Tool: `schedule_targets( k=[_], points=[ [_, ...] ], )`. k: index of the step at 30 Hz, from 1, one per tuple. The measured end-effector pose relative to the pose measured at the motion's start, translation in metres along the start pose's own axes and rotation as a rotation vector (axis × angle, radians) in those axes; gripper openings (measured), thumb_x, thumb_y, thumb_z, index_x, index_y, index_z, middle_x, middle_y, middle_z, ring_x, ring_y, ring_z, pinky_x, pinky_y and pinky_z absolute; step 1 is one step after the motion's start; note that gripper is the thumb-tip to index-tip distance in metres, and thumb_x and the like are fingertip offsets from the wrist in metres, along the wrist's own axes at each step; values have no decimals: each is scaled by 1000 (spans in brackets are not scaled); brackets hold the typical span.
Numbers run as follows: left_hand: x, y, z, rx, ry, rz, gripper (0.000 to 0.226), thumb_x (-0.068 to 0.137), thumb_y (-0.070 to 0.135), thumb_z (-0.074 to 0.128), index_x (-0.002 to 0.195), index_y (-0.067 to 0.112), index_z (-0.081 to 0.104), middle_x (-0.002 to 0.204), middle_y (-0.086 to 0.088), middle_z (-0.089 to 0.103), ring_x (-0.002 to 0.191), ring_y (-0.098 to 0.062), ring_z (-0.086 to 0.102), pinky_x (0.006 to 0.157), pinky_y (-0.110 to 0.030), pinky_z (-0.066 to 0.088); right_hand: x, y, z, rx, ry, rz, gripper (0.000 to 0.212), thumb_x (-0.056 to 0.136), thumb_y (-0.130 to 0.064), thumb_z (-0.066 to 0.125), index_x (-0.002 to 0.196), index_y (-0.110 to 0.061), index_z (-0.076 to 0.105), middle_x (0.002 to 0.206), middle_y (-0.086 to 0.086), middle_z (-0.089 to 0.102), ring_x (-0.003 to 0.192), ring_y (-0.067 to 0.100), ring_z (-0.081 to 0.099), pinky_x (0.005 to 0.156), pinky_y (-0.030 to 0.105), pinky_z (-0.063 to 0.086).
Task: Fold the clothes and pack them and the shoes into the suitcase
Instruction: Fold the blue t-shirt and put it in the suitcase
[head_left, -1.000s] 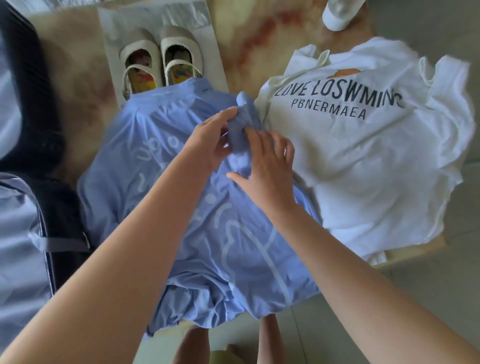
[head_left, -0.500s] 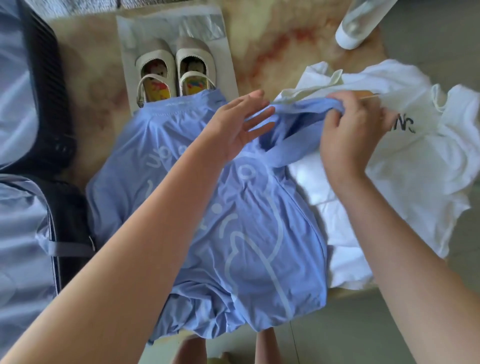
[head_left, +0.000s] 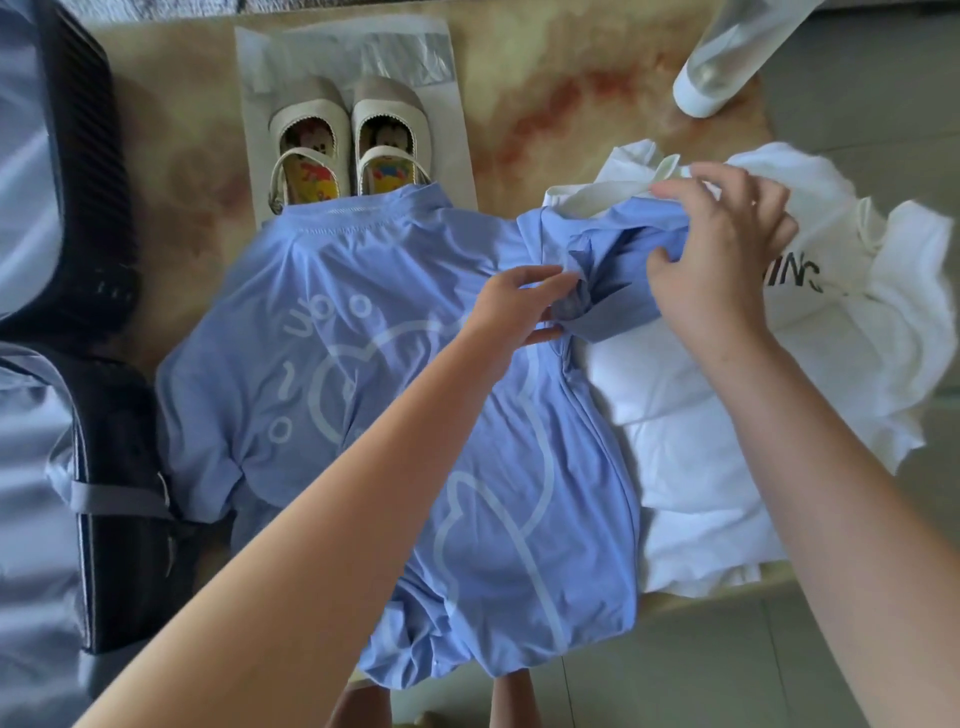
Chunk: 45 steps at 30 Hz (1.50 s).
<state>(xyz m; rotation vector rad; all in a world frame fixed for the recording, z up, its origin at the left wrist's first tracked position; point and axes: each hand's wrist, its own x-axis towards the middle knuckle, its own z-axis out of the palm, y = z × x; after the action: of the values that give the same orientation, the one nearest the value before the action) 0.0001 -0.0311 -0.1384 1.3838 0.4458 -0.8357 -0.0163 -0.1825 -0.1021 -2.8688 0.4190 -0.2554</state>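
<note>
A blue T-shirt (head_left: 332, 322) with a pale line drawing lies spread on the low table. Its right sleeve is stretched out over a crumpled white T-shirt (head_left: 701, 415) with black lettering. My right hand (head_left: 722, 249) grips the far end of that sleeve. My left hand (head_left: 519, 306) pinches the sleeve's lower edge near the armpit. A pair of cream shoes (head_left: 348, 140) stands behind the blue collar on a plastic bag. The open suitcase (head_left: 57, 467) lies at the left edge.
A clear bottle with a white cap (head_left: 727, 57) lies at the table's back right. The marbled tabletop (head_left: 561, 114) ends near the white shirt; grey floor tiles (head_left: 727, 665) lie beyond. The blue hem hangs over the front edge above my legs.
My right hand pulled the blue sleeve out to the right over the white shirt. My left hand came down from hovering open and now pinches the sleeve's lower edge.
</note>
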Motion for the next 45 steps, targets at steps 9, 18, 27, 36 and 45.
schedule_targets(
  k=[9,18,27,36,45],
  points=[
    [-3,-1,17,-113,61,-15,14,85,25,71,94,15,68,91,-3,65,81,-12,60,68,-20,51,40,-10,11,-129,-362,-314,33,87,-21,54,116,-33,62,113,-4,64,119,22,38,93,31,10],
    [-18,-2,61,-78,220,280,14,78,5,68,91,9,67,66,0,54,59,-19,59,60,-37,56,82,15,-18,41,-196,-160,27,96,-20,47,101,-28,73,86,-8,66,106,8,37,89,25,19],
    [-29,-9,121,189,24,416,26,84,2,65,108,5,71,101,-13,70,87,-19,65,87,-25,50,82,60,-30,-156,-315,-202,40,84,-6,41,90,-28,74,107,2,69,114,25,44,90,30,14],
    [-37,-37,82,334,260,456,41,70,28,81,102,16,59,101,3,56,88,-14,56,79,-33,49,63,61,-29,94,-379,195,42,78,-46,63,117,-30,64,110,-7,52,132,30,33,113,35,20],
    [-33,-36,105,501,315,561,27,72,25,79,93,16,65,96,3,54,94,-19,54,65,-33,47,62,51,-23,-170,-366,314,42,83,-51,59,111,-22,69,132,13,43,127,34,28,104,35,21]
  ],
)
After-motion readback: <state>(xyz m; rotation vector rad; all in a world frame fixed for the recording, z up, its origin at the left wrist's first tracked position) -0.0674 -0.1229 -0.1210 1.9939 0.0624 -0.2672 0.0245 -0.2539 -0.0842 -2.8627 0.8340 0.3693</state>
